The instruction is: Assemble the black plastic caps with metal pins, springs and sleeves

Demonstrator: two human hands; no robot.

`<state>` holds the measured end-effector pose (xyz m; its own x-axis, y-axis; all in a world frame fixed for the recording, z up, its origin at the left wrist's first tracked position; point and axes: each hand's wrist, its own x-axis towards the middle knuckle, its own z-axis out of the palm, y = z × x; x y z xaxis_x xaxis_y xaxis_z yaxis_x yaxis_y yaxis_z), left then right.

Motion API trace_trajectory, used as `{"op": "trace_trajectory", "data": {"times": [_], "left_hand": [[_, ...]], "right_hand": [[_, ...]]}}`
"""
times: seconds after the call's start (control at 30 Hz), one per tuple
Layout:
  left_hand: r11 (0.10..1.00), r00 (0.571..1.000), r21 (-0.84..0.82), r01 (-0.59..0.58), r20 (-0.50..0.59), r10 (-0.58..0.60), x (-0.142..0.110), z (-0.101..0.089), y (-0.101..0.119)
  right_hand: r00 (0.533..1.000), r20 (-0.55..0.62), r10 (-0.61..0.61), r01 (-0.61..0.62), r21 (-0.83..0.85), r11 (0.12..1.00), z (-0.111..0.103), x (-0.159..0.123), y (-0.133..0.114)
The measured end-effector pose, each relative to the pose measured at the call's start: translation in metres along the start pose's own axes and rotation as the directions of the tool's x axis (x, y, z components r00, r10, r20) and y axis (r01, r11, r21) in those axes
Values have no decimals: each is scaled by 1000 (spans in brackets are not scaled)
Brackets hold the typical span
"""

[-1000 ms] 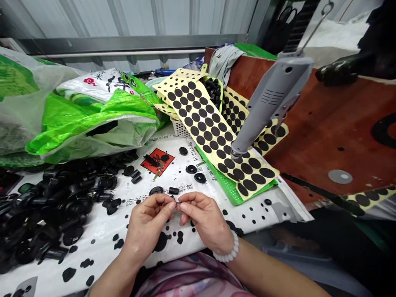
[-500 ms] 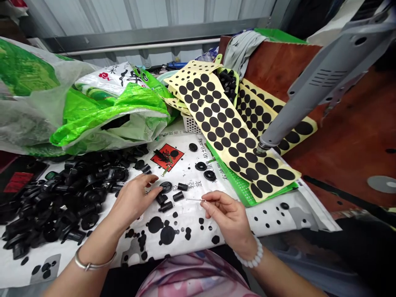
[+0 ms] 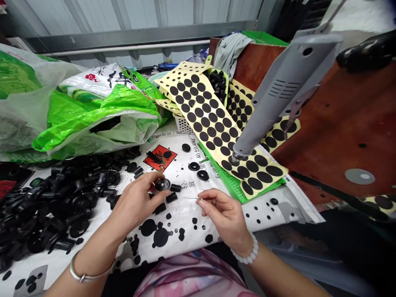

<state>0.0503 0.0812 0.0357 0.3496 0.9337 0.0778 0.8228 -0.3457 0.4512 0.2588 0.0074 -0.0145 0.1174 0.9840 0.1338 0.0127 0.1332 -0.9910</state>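
My left hand (image 3: 138, 196) is closed about a round black plastic cap (image 3: 162, 184), its thumb at the near edge and its fingers at the far-left edge. Thumb and forefinger of my right hand (image 3: 223, 214) pinch a thin silvery needle-like tool (image 3: 190, 198), which points left toward the cap. Short black cylinders, among them one black cylinder (image 3: 175, 188), lie between the hands. A large heap of black plastic parts (image 3: 68, 198) spreads to the left of my left hand. Beyond the hands rests a red diamond label (image 3: 167, 163) with dark bits on it.
Sheets of round black stickers (image 3: 213, 123) lie over a green tray (image 3: 233, 185) at the right. A grey power tool (image 3: 266, 99) slants down over them. Green-and-white plastic bags (image 3: 102, 103) fill the back left. Black discs (image 3: 202, 175) and loose black dots are scattered about.
My left hand has moved right and closed around the round black cap. My right hand still pinches the thin tool. The whole view has shifted slightly.
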Motion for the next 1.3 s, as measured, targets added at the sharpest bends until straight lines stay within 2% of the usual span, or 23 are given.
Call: {"op": "trace_trajectory", "data": {"times": [0.1, 0.2, 0.4, 0.47, 0.63, 0.8, 0.87, 0.93, 1.0, 1.1, 1.2, 1.3], "left_hand": [[983, 996, -164, -87, -26, 84, -12, 5, 10], [966, 990, -217, -137, -54, 128, -21, 9, 17], [953, 977, -217, -213, -26, 212, -32, 10, 21], [950, 967, -177, -256, -46, 252, -34, 8, 21], [939, 926, 28, -344, -156, 344, -40, 6, 24], [846, 842, 317, -428, -201, 501, -45, 7, 37], [819, 821, 344, -459, -188, 539, -46, 6, 40], [849, 838, 241, -469, -180, 514, -45, 5, 40], [889, 874, 48, -455, -166, 456, -43, 4, 36], [899, 934, -257, -355, -133, 331, -40, 8, 27], [824, 986, -542, -163, -65, 153, -40, 15, 22], [695, 987, -719, 4, 116, 115, -42, 19, 19]], "right_hand": [[996, 14, -83, 83, -17, 996, 1, 6, -10], [981, 60, -184, 188, -58, 980, 4, 7, -19], [892, 221, -395, 442, -230, 867, 7, 5, -27], [874, 270, -403, 473, -290, 832, 6, 5, -32], [883, 317, -346, 456, -402, 794, 5, 2, -49], [873, 348, -342, 480, -485, 731, 13, -4, -56], [878, 361, -314, 464, -483, 743, 17, -5, -56], [877, 353, -327, 464, -446, 765, 18, -3, -55], [873, 343, -346, 468, -396, 790, 17, 0, -54], [868, 361, -341, 465, -351, 813, 14, 4, -52], [845, 379, -378, 507, -339, 793, 12, 6, -49], [801, 414, -432, 574, -328, 750, 11, 6, -47]]}}
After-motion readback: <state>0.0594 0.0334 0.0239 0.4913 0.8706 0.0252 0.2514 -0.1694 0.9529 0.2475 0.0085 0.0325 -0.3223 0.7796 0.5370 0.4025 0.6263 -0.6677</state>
